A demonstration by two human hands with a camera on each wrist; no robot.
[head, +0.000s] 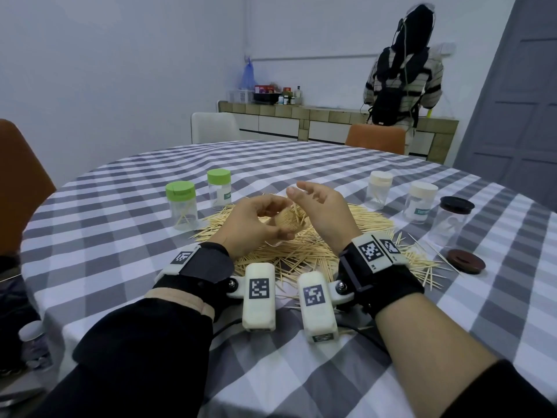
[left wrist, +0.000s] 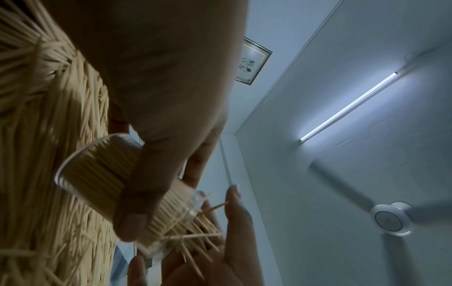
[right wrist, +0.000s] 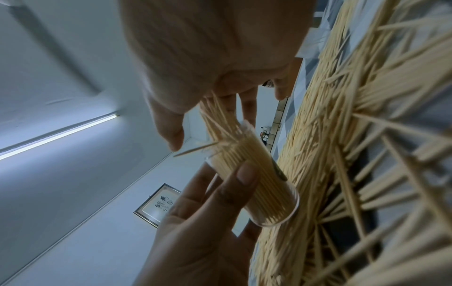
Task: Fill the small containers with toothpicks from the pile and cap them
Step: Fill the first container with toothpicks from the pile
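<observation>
My left hand (head: 265, 221) grips a clear small container (head: 286, 223) packed with toothpicks, lying tilted just above the toothpick pile (head: 304, 254). In the left wrist view my thumb (left wrist: 137, 203) wraps across the container (left wrist: 95, 178). Loose toothpick ends (left wrist: 198, 226) splay out of its mouth. My right hand (head: 316, 206) stands open at that mouth, its straight fingers (right wrist: 247, 108) against the protruding toothpicks (right wrist: 220, 120) and its thumb held apart. In the right wrist view the container (right wrist: 259, 174) rests in my left fingers (right wrist: 234, 185).
Two green-capped containers (head: 180, 206) (head: 219, 188) stand left of the pile. Right of it are two white-capped containers (head: 380, 190) (head: 422, 203), a dark-capped one (head: 452, 221) and a brown lid (head: 465, 260) on the checked tablecloth (head: 120, 236). Behind the table, a person (head: 404, 73) faces a counter.
</observation>
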